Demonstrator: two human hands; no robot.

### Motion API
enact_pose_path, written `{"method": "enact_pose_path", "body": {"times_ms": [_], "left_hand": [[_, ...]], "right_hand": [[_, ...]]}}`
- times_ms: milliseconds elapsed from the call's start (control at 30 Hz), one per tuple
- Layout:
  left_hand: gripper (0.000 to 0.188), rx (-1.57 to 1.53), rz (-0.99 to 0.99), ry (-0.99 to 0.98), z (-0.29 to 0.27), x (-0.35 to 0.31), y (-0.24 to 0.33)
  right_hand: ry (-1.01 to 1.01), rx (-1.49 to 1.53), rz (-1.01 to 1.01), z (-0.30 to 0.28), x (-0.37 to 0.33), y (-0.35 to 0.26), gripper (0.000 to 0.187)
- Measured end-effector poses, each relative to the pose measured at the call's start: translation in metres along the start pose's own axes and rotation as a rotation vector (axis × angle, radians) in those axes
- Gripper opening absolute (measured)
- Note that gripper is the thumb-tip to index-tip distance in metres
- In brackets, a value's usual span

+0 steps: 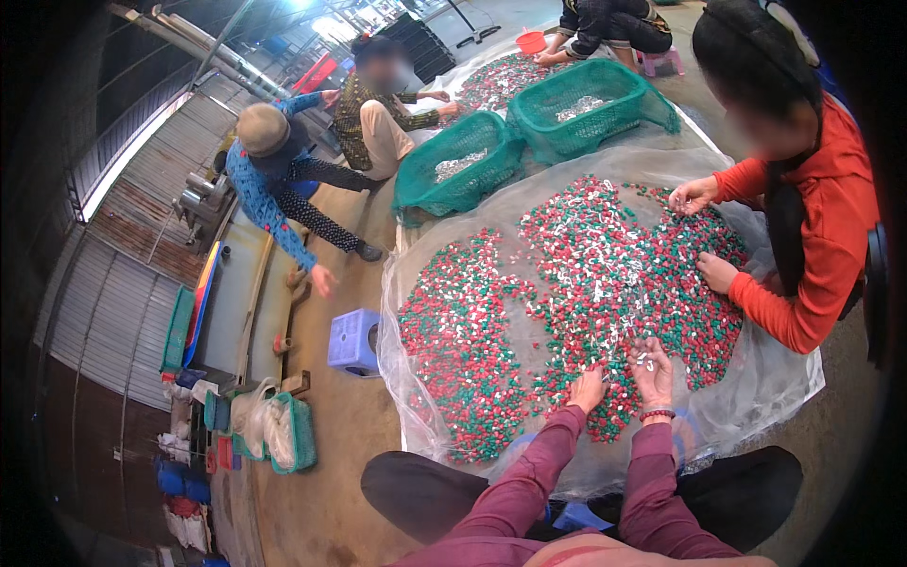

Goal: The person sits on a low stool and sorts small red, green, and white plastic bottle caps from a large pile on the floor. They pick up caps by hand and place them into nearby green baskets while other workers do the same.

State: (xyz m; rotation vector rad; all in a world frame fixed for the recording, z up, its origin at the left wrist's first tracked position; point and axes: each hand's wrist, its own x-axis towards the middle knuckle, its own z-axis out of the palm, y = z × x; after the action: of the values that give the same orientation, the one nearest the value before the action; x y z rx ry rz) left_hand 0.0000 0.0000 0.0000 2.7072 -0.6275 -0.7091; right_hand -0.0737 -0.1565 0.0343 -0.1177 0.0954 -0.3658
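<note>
Small red, green and white pieces (586,274) lie spread in a wide pile on a translucent plastic sheet (416,378) on the floor; their exact kind is too small to tell. At the pile's near edge, my left hand (588,389) dips in, back up, fingertips drawn together; whatever they pinch is too small to make out. Close on its right, my right hand (652,378) is turned palm up and cupped, with a few small white pieces (646,361) held in it. A beaded bracelet (657,413) circles my right wrist.
A co-worker in orange-red (812,246) reaches into the pile from the right. Two green mesh baskets (453,198) with white pieces stand beyond it. Other people sit around a second pile (501,80). A blue-violet stool (353,342) stands to the left.
</note>
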Motion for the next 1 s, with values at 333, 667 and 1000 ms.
{"method": "enact_pose_path", "body": {"times_ms": [333,667,1000], "left_hand": [[0.050,-0.798,-0.041,-0.074,-0.050,0.009,-0.025],[0.050,-0.764,0.076,-0.088,-0.072,0.000,-0.008],[0.015,-2.240,0.351,-0.537,-0.098,-0.033,0.007]], "right_hand": [[0.064,0.259,0.030,0.019,-0.004,-0.017,0.033],[0.431,-0.910,0.321,-0.043,-0.005,-0.003,0.025],[0.576,-1.842,0.113,-0.051,-0.010,0.060,0.015]]}}
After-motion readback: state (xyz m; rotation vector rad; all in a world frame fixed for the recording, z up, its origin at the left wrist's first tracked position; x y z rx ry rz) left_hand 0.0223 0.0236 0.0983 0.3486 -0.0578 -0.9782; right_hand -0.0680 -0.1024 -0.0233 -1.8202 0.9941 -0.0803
